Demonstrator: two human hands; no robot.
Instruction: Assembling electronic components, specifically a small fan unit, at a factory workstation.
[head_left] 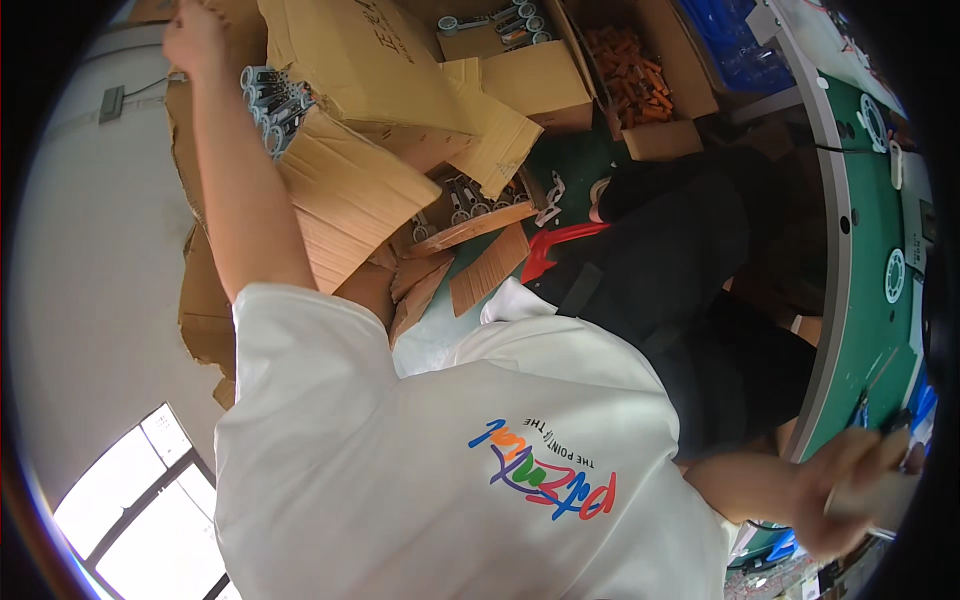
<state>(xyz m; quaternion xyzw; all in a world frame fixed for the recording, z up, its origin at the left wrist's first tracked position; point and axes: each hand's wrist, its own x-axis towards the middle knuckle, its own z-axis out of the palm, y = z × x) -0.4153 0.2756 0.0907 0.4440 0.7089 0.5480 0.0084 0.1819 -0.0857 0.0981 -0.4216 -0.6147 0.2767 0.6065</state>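
Observation:
My left arm stretches to the far upper left. My left hand [195, 40] is closed there, beside the rim of a tall cardboard box, and I cannot make out what its fingers hold. Below that hand, grey ring-headed parts with handles [275, 108] lie stacked in the box. At the lower right, my right hand [850, 490] is over the green-topped workbench [860, 330], blurred by motion. Its fingers curl around a pale, flat-looking piece [875, 497] whose kind I cannot tell.
Open cardboard boxes [370, 70] crowd the upper middle, flaps sticking out. One box holds orange pieces [630, 75]; another, on the floor, holds more ring-headed parts [475, 200]. White ring parts [894, 275] lie on the bench. A blue bin [745, 50] stands beyond.

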